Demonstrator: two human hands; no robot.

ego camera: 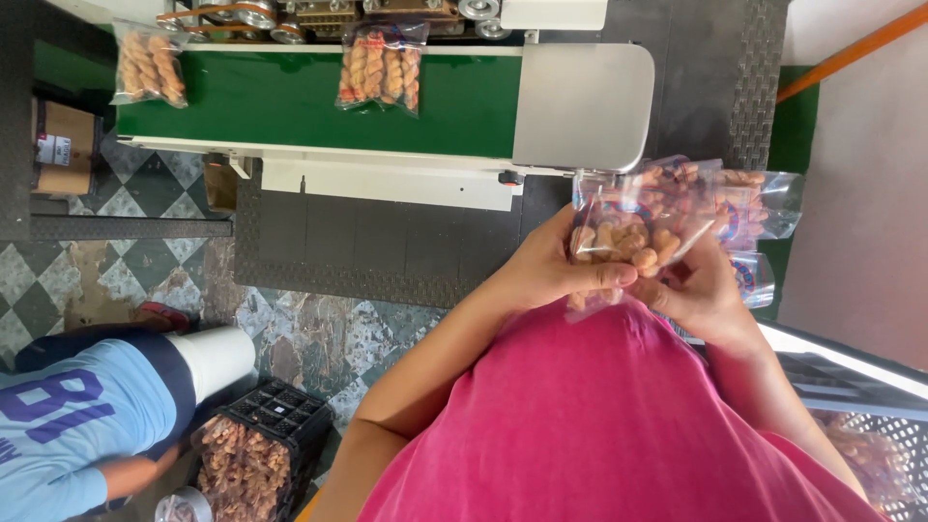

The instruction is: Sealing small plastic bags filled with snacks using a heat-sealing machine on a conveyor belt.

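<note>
Head view: both hands (556, 271) (701, 290) pinch crinkly clear snack bag (633, 227).

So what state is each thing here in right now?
Left hand: closed on the clear snack bag.
Right hand: pinching the same bag.
Clear snack bag: filled, held up between both hands.
Two bags on the green belt, one and another: filled, lying flat.
Black crate: holds loose snacks.

Checkered tile floor (145, 271), worn; dark mat (387, 251) under green conveyor (280, 101); black crate (280, 411) low; pale wall (860, 193) right.
</note>
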